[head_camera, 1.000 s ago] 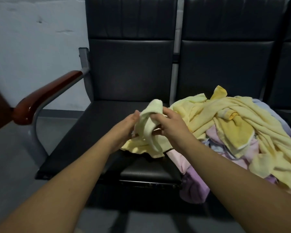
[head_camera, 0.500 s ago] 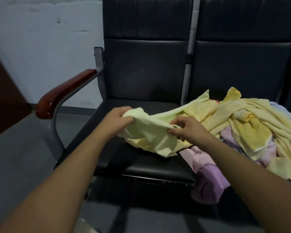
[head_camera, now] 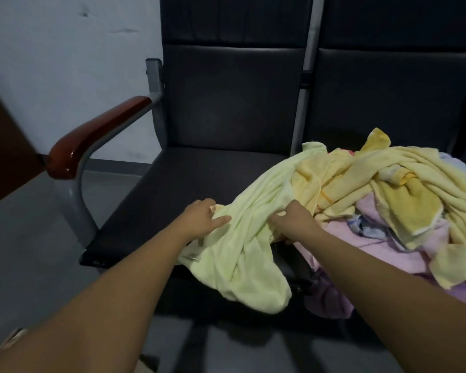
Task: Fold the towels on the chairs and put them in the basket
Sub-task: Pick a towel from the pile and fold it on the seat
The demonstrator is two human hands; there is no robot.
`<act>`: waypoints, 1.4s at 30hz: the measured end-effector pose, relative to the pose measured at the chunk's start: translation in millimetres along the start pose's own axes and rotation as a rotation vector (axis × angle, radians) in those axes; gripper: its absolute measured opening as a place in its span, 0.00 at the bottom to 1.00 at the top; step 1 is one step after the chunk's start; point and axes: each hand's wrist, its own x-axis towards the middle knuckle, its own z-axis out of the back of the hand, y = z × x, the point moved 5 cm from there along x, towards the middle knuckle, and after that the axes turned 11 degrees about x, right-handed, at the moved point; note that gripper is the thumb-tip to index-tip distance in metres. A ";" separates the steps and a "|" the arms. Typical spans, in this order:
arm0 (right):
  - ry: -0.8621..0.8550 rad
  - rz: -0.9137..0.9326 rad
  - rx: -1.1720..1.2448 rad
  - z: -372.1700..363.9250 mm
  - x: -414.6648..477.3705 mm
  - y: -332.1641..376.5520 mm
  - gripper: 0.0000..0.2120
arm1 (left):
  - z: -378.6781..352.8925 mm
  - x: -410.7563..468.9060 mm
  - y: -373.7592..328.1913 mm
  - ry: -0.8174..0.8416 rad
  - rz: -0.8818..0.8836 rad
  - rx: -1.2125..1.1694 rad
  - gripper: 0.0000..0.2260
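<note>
A pale green-yellow towel [head_camera: 242, 254] lies stretched across the front of the left black chair seat [head_camera: 172, 189], one end hanging over the seat's front edge. My left hand [head_camera: 202, 219] grips its left edge, thumb lying on top of the cloth. My right hand [head_camera: 293, 222] pinches a bunch of the same towel near its middle. To the right a heap of towels [head_camera: 388, 189] in yellow, pink and lilac covers the second chair. No basket is in view.
A brown wooden armrest [head_camera: 97, 133] on a grey metal frame rises at the left of the seat. The chair backs [head_camera: 232, 90] stand behind. A grey floor [head_camera: 24, 251] and white wall lie to the left. A lilac towel [head_camera: 328, 300] droops off the seat edge.
Both hands have moved apart and lowered, pulling the bunched towel out of the pile and spreading it over the left seat. The camera has swung left and closer.
</note>
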 end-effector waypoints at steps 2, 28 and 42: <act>-0.071 -0.044 0.046 -1.8 6.0 -6.1 0.21 | 0.1 8.4 -3.1 -0.033 0.046 0.045 0.31; -0.036 -0.239 0.586 30.6 2.5 -20.1 0.18 | 40.9 -20.5 8.9 -0.148 0.184 -0.071 0.08; -0.097 -0.251 0.582 22.2 45.7 -31.1 0.19 | 2.5 48.8 -21.0 -0.177 0.142 -0.089 0.05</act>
